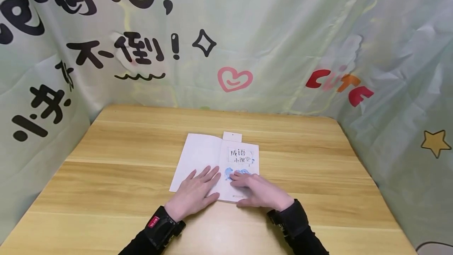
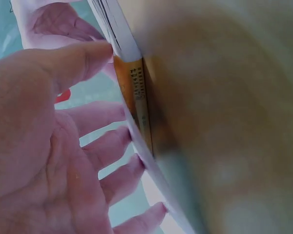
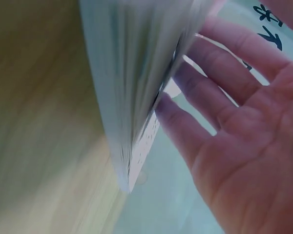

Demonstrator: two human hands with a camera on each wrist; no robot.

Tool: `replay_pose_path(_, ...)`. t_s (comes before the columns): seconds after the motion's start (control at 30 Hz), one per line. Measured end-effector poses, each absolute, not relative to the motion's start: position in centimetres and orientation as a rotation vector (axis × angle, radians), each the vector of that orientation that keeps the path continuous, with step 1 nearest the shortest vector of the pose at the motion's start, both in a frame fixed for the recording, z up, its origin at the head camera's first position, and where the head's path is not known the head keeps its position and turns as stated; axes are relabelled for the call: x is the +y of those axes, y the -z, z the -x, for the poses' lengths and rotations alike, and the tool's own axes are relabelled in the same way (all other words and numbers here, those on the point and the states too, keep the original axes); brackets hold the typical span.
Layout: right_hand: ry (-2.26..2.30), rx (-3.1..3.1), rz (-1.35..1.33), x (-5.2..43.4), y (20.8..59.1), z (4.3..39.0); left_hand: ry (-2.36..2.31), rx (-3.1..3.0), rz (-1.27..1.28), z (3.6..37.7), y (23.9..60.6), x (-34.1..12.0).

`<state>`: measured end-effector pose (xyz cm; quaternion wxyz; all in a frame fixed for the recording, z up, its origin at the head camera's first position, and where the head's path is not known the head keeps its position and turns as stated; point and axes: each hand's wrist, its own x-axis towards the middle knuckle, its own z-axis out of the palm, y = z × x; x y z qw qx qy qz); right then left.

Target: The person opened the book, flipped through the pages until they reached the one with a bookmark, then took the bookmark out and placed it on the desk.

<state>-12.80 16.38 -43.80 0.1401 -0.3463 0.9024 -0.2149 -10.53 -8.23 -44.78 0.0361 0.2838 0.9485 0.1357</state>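
A thin white book (image 1: 203, 152) lies open on the wooden table (image 1: 124, 176). Its left page is blank and its right page carries printed characters and a blue picture. My left hand (image 1: 201, 182) rests flat on the lower left page with its fingers straight and spread. My right hand (image 1: 244, 178) presses flat on the lower right page, over the blue picture. In the left wrist view the left hand (image 2: 63, 146) touches the book's edge (image 2: 132, 78) with its fingertips. Straight fingers of the right hand (image 3: 234, 122) lie against the book's pages (image 3: 136, 73) in the right wrist view.
A small white tab (image 1: 232, 136) sticks out past the book's far edge. A pale green printed cloth (image 1: 283, 30) hangs round the table at the back and on both sides. Bare wood stretches left and right of the book.
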Motion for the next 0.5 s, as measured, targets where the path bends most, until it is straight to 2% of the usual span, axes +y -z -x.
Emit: replay_pose_path(0.5, 0.636, 2.564, 0.989, 17.42, 43.09, 12.91, -0.423, 2.871, -0.776, 10.16, 44.19, -7.98)
